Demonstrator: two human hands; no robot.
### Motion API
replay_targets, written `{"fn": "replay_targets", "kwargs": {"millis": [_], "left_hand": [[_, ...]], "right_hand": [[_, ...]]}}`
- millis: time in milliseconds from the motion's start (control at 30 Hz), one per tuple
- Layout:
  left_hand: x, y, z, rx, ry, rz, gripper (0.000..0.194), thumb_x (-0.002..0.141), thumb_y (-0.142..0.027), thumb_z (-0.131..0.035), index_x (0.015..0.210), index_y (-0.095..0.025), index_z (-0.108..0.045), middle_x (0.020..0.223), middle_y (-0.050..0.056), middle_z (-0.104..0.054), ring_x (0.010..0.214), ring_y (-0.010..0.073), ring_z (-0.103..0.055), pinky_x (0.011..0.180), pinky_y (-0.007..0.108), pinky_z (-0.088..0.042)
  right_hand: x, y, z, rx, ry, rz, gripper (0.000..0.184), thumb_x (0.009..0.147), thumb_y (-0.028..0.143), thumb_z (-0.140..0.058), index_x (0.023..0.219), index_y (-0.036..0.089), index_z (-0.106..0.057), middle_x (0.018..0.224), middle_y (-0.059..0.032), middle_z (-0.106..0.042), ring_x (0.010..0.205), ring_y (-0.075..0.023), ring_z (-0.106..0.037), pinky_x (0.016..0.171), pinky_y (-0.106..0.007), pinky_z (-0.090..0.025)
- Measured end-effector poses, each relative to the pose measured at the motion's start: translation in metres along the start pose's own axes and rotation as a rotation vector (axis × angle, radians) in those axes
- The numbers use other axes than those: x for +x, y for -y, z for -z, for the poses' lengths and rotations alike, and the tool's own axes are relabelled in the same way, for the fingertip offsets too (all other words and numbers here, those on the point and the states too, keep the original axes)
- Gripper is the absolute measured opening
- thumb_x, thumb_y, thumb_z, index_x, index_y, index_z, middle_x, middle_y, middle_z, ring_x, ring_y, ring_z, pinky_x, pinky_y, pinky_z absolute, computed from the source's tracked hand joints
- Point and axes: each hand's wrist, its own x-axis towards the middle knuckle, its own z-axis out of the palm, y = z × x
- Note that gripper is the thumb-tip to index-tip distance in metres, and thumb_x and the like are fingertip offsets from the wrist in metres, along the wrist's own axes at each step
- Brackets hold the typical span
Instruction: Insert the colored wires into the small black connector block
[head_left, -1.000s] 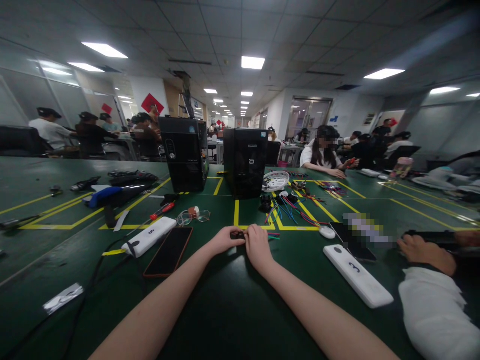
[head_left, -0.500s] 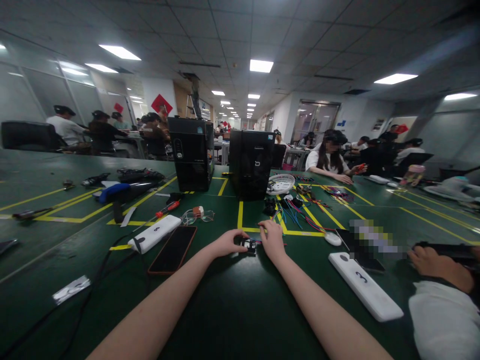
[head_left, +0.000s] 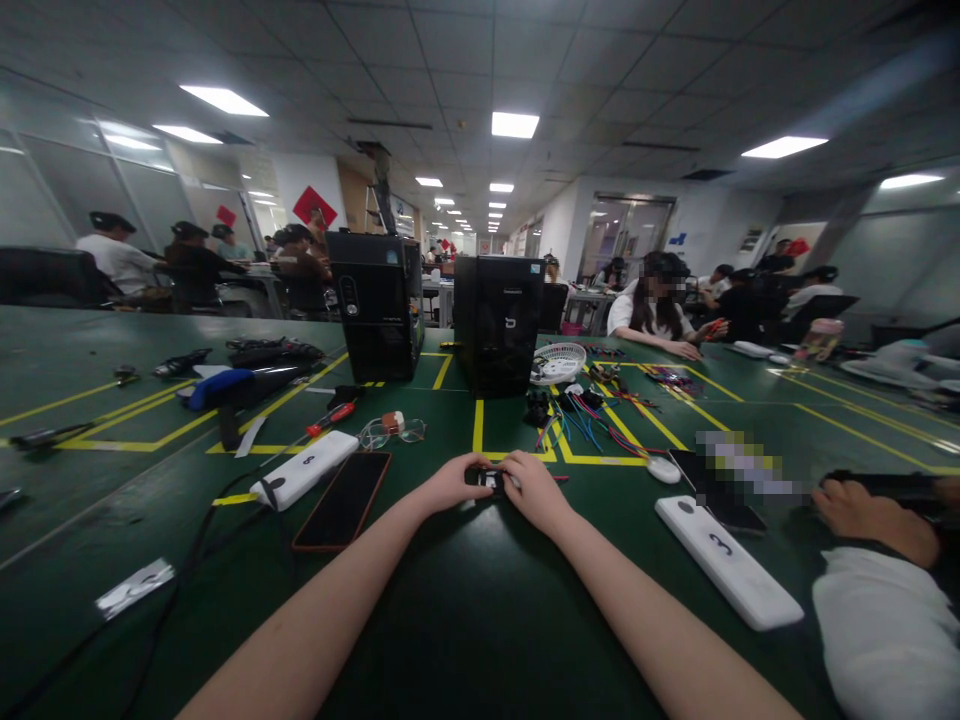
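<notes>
Mostly hidden: small black part | left hand, right hand fingers pinch it | details unclear

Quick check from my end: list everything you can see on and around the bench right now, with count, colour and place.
small connector part: 1, black, between both hands
phone: 1, black, left of hands
power banks: 2, white, numbered, either side
computer towers: 2, black, upright behind
wires: bundle, red and blue, right of centre
basket: 1, white, by right tower
screwdriver: 1, red handle, left
table: green, yellow tape lines
co-worker's hand: 1, far right
left hand: fingers on the part
right hand: fingers on the part
</notes>
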Motion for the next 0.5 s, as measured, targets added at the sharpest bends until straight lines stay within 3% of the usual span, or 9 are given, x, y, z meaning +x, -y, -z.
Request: {"fn": "replay_targets", "kwargs": {"millis": [200,333,500], "left_hand": [[0.0,-0.005,0.001,0.042,-0.023,0.02,0.039,0.066,-0.027,-0.07,0.102,-0.015,-0.061,0.102,0.007,-0.064,0.097,0.0225,-0.058,0.09,0.034,-0.042],[0.001,-0.003,-0.002,0.079,-0.042,0.043,0.039,0.065,-0.029,-0.07,0.1,-0.014,-0.061,0.101,0.008,-0.064,0.095,0.0233,-0.058,0.088,0.035,-0.043],[0.003,0.001,-0.005,0.099,-0.066,0.052,0.039,0.064,-0.029,-0.071,0.098,-0.014,-0.06,0.1,0.009,-0.063,0.094,0.0234,-0.058,0.087,0.035,-0.043]], "right_hand": [[0.0,-0.008,0.008,-0.176,0.094,0.059,0.008,0.085,0.016,-0.047,0.083,0.017,-0.055,0.082,-0.0037,-0.054,0.08,-0.0148,-0.049,0.072,-0.026,-0.039],[0.0,-0.009,0.002,-0.279,0.054,0.051,0.009,0.086,0.018,-0.046,0.08,0.017,-0.053,0.081,-0.0039,-0.053,0.078,-0.0158,-0.048,0.07,-0.027,-0.038],[0.0,-0.009,-0.006,-0.252,0.005,-0.009,0.009,0.086,0.015,-0.044,0.081,0.017,-0.051,0.082,-0.0039,-0.053,0.077,-0.0157,-0.047,0.07,-0.026,-0.037]]}}
